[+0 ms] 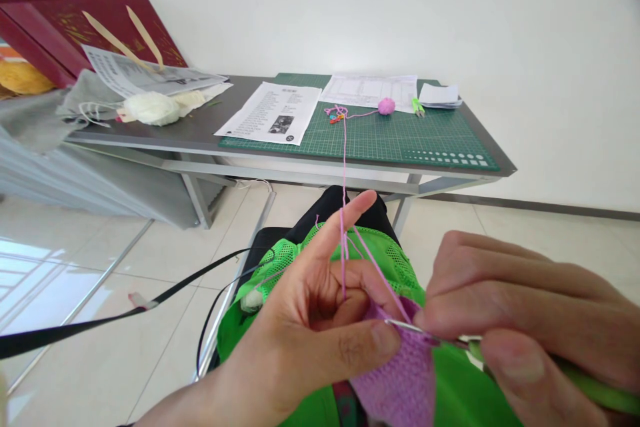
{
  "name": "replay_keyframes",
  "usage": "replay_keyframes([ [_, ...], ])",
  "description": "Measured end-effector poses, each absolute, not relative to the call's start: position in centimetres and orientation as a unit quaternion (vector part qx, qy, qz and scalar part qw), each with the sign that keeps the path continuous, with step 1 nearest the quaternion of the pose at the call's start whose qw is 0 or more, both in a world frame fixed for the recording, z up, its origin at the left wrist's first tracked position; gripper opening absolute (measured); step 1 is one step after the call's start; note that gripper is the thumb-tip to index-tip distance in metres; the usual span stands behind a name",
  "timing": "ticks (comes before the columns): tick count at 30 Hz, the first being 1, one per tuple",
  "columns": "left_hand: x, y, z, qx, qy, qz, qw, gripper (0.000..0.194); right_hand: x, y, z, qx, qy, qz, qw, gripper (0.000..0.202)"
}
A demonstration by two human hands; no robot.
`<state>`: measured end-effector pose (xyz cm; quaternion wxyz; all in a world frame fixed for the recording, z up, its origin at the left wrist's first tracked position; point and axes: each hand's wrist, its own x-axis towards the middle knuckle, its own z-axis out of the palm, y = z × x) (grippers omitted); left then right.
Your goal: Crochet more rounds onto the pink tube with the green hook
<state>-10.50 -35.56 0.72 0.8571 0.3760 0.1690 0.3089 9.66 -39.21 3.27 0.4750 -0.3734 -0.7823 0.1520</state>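
Note:
My left hand (pixel 320 320) pinches the upper edge of a pink crocheted piece (pixel 405 380) between thumb and fingers. Its index finger is raised, with pink yarn (pixel 344 173) running over it from the table and down to the work. In my right hand (pixel 530 307) is a crochet hook (pixel 585 380) with a green handle; its metal tip lies at the edge of the crocheted piece, close to my left thumb. The yarn leads back to a small pink ball (pixel 386 106) on the green cutting mat (pixel 370 140).
On the dark table lie printed sheets (pixel 270 113), small stitch markers (pixel 336 117), green-handled snips (pixel 418 107) and a stack of paper slips (pixel 440 95). White yarn (pixel 153 109) and dark red paper bags (pixel 100 33) are at the left. A black strap (pixel 150 303) hangs across the left side.

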Motion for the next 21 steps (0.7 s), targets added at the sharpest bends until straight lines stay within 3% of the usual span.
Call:
replay_keyframes([
  [10,-10.3,-35.9,0.9,0.377,0.188,0.291,0.859,0.075,11.1,-39.3,4.8,-0.35,-0.866,0.063,0.353,0.046],
  [14,-9.9,-36.4,1.4,0.388,0.202,0.329,0.837,0.075,11.2,-39.8,4.8,-0.379,-0.858,-0.014,0.346,0.037],
  [17,-9.4,-37.1,1.7,0.402,0.249,0.361,0.804,0.079,11.0,-40.0,4.7,-0.361,-0.865,-0.075,0.341,0.026],
  [21,-8.8,-37.8,1.3,0.463,0.342,0.415,0.705,0.079,9.4,-39.6,4.3,-0.36,-0.856,-0.153,0.339,0.03],
])
